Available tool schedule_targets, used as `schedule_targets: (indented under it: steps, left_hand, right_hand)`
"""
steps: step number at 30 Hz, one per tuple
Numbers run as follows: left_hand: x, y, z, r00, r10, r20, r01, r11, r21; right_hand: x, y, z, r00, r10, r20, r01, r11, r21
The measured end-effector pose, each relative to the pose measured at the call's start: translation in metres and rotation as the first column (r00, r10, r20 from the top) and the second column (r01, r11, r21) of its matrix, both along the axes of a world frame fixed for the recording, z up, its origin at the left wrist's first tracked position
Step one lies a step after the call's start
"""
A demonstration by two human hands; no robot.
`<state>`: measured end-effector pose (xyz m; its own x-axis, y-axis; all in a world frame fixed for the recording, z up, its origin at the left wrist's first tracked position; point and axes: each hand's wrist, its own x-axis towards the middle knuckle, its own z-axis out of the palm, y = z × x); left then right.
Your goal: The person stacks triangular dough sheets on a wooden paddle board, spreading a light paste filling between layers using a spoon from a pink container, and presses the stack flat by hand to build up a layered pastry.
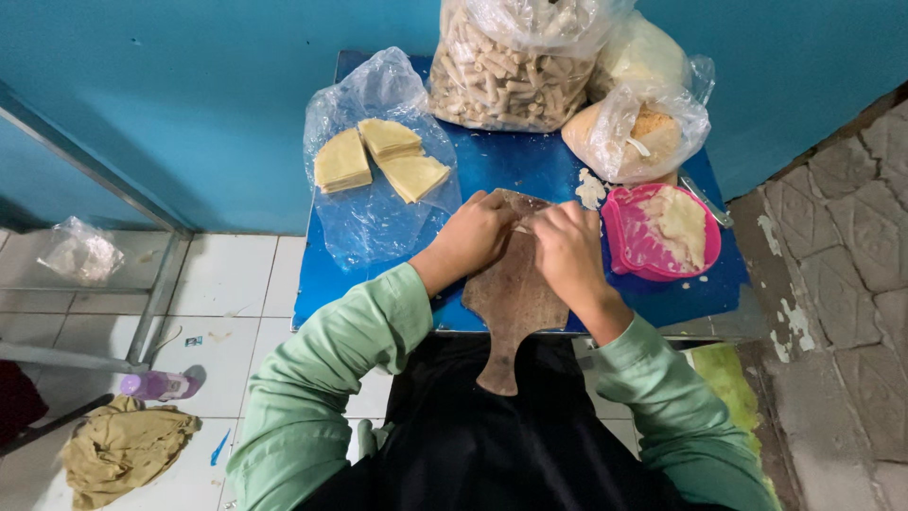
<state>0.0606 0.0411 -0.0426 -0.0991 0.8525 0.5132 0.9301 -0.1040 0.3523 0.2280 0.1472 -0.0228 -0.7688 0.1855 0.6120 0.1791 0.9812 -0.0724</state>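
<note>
Down at the far left, on the white tiled floor [227, 274], we see a crumpled olive-yellow cloth [123, 449] and a small purple plastic bottle [156, 385] lying on its side. Further right stands the small blue-topped counter [501, 166], and on its left part a clear plastic bag [364, 203] lies spread out under three stacks of pale yellow wedge-shaped wrapper sheets [378, 156].

Next comes our left hand [473, 237], fingers curled down and closed over the far end of the brown paddle-shaped wooden board [511, 303]; what lies under the fingertips is hidden, apart from a pale sliver between the hands. The board rests on the counter's near edge, its handle hanging off towards our lap. Our right hand [567, 248] is bent the same way just beside the left, pinching at that same spot.

We judge the wrapper sheets thin, soft, light and easy to tear, so they are best lifted by an edge with flat fingertips. They look matte, dry and evenly cut.

Behind the hands stands a large clear bag of pale finger-shaped rolls [506, 71]. To the right sit a clear bag of tan crumbs [638, 137] and a pink plastic bowl [619, 248] holding a whitish paste.
</note>
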Motion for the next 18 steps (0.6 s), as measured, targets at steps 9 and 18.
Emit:
schedule_targets:
  steps: [9, 18]
  left_hand:
    - [0.001, -0.003, 0.009, 0.973, -0.137, 0.187, 0.083, 0.958, 0.273]
    - [0.008, -0.020, 0.059, 0.984, -0.054, 0.172, -0.021, 0.913, 0.407]
  right_hand:
    - [-0.005, 0.006, -0.008, 0.999, -0.037, -0.035, 0.028, 0.974, -0.225]
    - [0.004, 0.010, 0.001, 0.935, -0.011, -0.355, -0.173, 0.860, -0.480]
